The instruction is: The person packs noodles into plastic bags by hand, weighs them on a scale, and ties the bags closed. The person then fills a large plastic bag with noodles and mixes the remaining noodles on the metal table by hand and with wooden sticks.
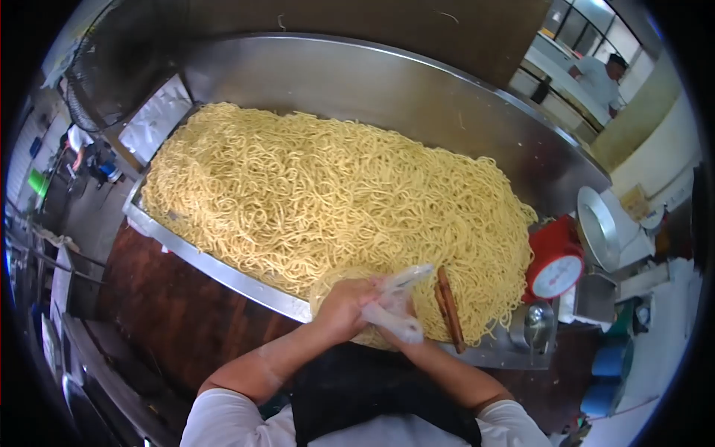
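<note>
My left hand (347, 304) is closed on a clear plastic bag (395, 322) at the tray's near edge. My right hand (400, 307) is against the same bag, its fingers partly hidden behind the bunched plastic. Two loose ends of the bag stick out to the right, and pale noodles seem to show through its rounded part under my left hand. Just beyond lies a large heap of yellow noodles (328, 186) in a long metal tray (216, 270). A pair of brown wooden sticks (449, 309) rests on the noodles to the right of my hands.
A red dial scale (555, 261) with a metal pan (598, 227) stands right of the tray. Near it is a small metal container (538, 325). A tall metal wall (357, 82) backs the tray. A fan (93, 82) is at upper left; another person (598, 80) is at far right.
</note>
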`<control>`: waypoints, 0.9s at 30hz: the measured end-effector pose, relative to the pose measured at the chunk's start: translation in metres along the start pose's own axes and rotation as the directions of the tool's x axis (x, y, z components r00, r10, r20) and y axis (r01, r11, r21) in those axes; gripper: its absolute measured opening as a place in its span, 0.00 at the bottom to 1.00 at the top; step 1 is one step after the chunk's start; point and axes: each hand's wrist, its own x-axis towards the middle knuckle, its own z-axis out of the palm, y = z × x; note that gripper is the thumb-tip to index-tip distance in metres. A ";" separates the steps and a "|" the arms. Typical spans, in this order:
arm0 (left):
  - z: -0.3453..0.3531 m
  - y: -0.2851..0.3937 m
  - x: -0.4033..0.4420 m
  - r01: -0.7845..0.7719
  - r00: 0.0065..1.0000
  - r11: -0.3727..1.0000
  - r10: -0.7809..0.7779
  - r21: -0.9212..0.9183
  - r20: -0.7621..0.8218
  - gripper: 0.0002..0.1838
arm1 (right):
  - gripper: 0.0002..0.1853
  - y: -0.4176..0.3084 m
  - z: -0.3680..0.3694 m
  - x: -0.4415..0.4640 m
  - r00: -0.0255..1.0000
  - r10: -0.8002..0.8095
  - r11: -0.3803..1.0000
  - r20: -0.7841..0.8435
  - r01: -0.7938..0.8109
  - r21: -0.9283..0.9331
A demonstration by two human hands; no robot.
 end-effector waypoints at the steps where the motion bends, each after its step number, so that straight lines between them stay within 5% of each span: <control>1: -0.006 -0.002 -0.001 -0.104 0.992 0.995 0.104 -0.008 -0.076 0.14 | 0.31 0.005 0.007 0.003 1.000 0.012 0.979 -0.028 -0.006 0.205; 2: -0.014 -0.001 -0.001 -0.096 0.992 0.995 0.096 0.009 -0.082 0.14 | 0.24 -0.011 0.009 0.010 0.998 0.032 0.917 -0.052 -0.008 0.399; 3: -0.025 0.002 -0.001 -0.011 0.991 0.959 0.048 0.284 -0.125 0.17 | 0.13 -0.027 0.002 0.012 0.997 0.044 0.993 -0.068 -0.036 0.114; 4: -0.034 0.002 -0.003 0.083 0.984 0.845 0.013 0.528 -0.177 0.21 | 0.13 -0.027 0.002 0.015 0.998 0.038 0.992 -0.059 -0.030 0.120; 6: -0.017 -0.036 -0.019 0.107 0.990 0.921 -0.064 0.375 -0.124 0.24 | 0.10 -0.023 -0.002 0.018 0.998 0.045 0.992 -0.036 -0.049 -0.119; 7: -0.009 -0.040 -0.019 0.145 0.985 0.946 -0.109 0.289 -0.135 0.23 | 0.09 -0.016 0.000 0.018 0.980 -0.185 0.977 -0.074 0.175 -0.123; 8: -0.003 -0.041 -0.017 0.183 0.978 0.963 -0.157 0.198 -0.139 0.22 | 0.09 -0.006 0.003 0.020 0.980 -0.189 0.976 -0.066 0.181 -0.119; 10: 0.007 -0.040 -0.015 0.172 0.972 0.958 -0.127 0.231 -0.197 0.19 | 0.10 0.006 0.006 0.027 0.906 -0.421 0.776 -0.040 0.337 -0.534; 13: 0.010 -0.042 -0.016 0.221 0.970 0.922 -0.174 0.318 -0.168 0.15 | 0.10 0.005 0.011 0.037 0.849 -0.521 0.728 -0.084 0.391 -0.564; 17: 0.016 -0.062 -0.018 0.224 0.968 0.910 -0.165 0.350 -0.191 0.10 | 0.11 0.009 0.018 0.054 0.894 -0.445 0.786 -0.044 0.367 -0.497; 19: 0.018 -0.062 -0.015 0.231 0.967 0.904 -0.172 0.360 -0.187 0.07 | 0.11 0.007 0.018 0.061 0.956 -0.279 0.927 -0.087 0.245 -0.282; 21: 0.012 -0.061 -0.006 0.635 0.769 0.772 -0.626 0.040 -0.132 0.12 | 0.12 -0.012 0.012 0.062 0.957 -0.278 0.939 -0.080 0.254 -0.230; 22: 0.000 -0.055 0.006 0.610 0.788 0.791 -0.600 0.043 -0.133 0.12 | 0.13 -0.026 0.009 0.061 0.966 -0.256 0.956 -0.047 0.246 -0.159; 24: -0.025 -0.037 0.019 0.626 0.764 0.635 -0.616 -0.453 0.193 0.22 | 0.15 -0.061 0.008 0.059 0.951 -0.306 0.952 -0.044 0.305 -0.015; 25: -0.006 -0.074 0.007 0.429 0.902 0.890 -0.431 -0.152 0.026 0.29 | 0.15 -0.057 0.017 0.057 0.974 -0.227 0.959 0.009 0.222 0.178; 26: -0.016 -0.059 0.013 0.428 0.904 0.891 -0.425 -0.153 0.053 0.29 | 0.16 -0.053 0.024 0.053 0.986 -0.152 0.925 0.070 0.117 0.362; 27: -0.028 -0.044 0.020 0.363 0.924 0.931 -0.366 0.039 0.113 0.34 | 0.10 -0.048 0.025 0.064 0.979 -0.201 0.924 0.033 0.179 0.337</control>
